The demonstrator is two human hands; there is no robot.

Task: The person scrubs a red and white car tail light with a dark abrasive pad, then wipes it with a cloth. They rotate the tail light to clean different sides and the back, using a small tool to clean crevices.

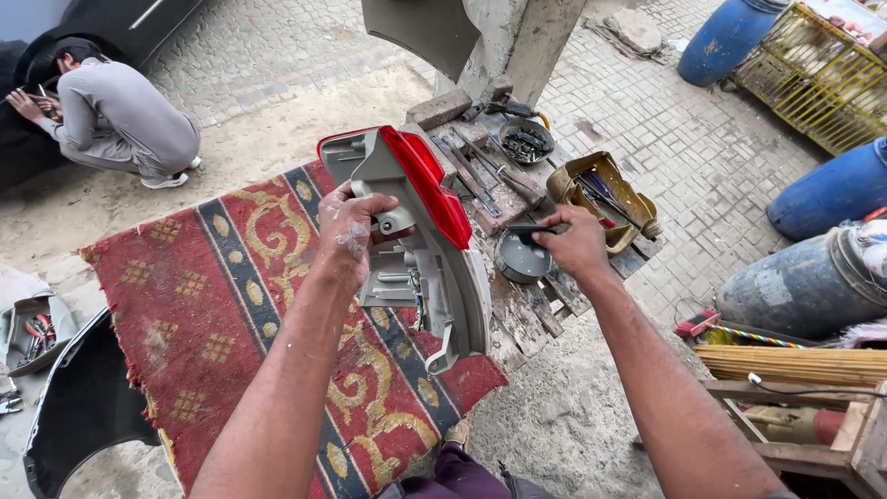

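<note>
Left hand (349, 231) is clamped on the tail-light housing (420, 245), held upright above the red rug (199, 305). Right hand (575, 242) pinches a small dark tool (527, 230) over the round metal tin (522, 259), just right of the housing.

Worn wooden plank bench (531, 305), grey and stained. Red patterned rug (212, 314) with gold scrolls and dark blue bands, draped over the bench's left part. Right of the rug: round grey metal tin (519, 261); beyond it, long metal hand tools (490, 176); small dark round bowl of black parts (526, 141); tan cut-open plastic canister (605, 194) holding tools; brick (438, 108) at the far end.
</note>
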